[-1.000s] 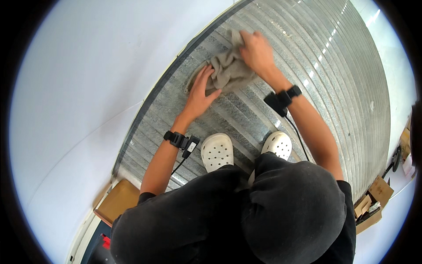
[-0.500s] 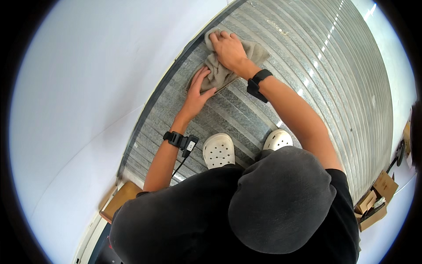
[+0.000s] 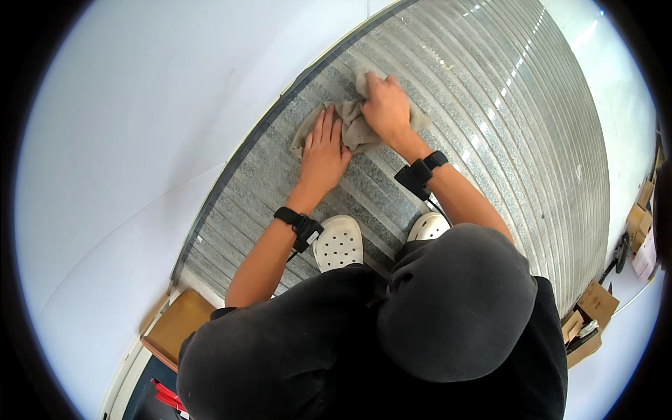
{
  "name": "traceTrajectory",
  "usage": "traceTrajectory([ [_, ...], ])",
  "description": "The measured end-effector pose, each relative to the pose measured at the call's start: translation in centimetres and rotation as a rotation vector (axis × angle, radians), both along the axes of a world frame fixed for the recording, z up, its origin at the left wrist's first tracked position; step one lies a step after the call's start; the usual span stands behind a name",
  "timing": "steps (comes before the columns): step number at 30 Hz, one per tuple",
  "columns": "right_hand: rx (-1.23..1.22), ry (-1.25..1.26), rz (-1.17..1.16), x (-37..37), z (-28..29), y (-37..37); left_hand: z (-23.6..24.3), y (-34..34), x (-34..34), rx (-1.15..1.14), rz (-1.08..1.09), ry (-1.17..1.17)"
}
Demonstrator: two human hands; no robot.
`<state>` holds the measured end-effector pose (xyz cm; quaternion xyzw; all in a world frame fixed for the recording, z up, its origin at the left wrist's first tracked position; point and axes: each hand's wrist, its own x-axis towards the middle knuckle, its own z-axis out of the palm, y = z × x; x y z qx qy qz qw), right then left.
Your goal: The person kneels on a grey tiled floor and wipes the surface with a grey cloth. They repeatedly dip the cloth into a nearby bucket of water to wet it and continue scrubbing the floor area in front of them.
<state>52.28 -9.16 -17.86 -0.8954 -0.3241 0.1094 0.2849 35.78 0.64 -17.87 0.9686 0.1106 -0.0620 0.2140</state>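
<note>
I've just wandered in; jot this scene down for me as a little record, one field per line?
Left hand: laid on the cloth, fingers extended
Right hand: on the cloth, fingers bent; grip tightness unclear
Cloth: grayish-beige, crumpled, on the ridged surface
Ridged surface: gray, parallel ribs, under the shoes
Shoes: white, with holes on top
Wrists: a black strapped device on each
Lower left: brown open container
Right edge: open cardboard box with things inside
</note>
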Motion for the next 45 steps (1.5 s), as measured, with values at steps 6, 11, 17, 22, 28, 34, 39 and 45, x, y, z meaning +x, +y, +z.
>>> traceTrajectory([
  [6, 0.15, -0.187, 0.051, 1.5, -2.8, 2.5, -0.9, 0.2, 0.2, 0.016, -0.015, 0.036],
  [11, -0.016, -0.211, 0.26, 1.1, -4.1, 1.9, -0.5, 0.1, 0.3, -0.023, -0.011, 0.099],
  [17, -0.238, 0.131, 0.29, 1.7, 0.2, -1.9, -0.5, 0.7, 0.0, -0.043, -0.047, 0.099],
  [22, 0.088, 0.331, -0.273, 0.2, 0.9, -5.5, -1.1, 1.4, -0.3, -0.026, -0.092, 0.146],
  [28, 0.123, 0.018, -0.416, 3.9, 0.9, -1.9, -0.4, 2.3, 0.5, -0.188, -0.075, 0.266],
  [34, 0.135, -0.136, -0.211, 5.9, -2.6, 5.2, -0.9, 2.5, 0.9, -0.233, -0.061, 0.256],
  [39, -0.063, -0.133, -0.058, 4.1, -5.7, 4.9, -0.2, 2.1, 1.2, -0.255, -0.055, 0.302],
  [45, 0.002, -0.162, 0.302, 4.8, -4.2, 1.7, -0.2, 2.2, 0.7, -0.227, -0.047, 0.322],
])
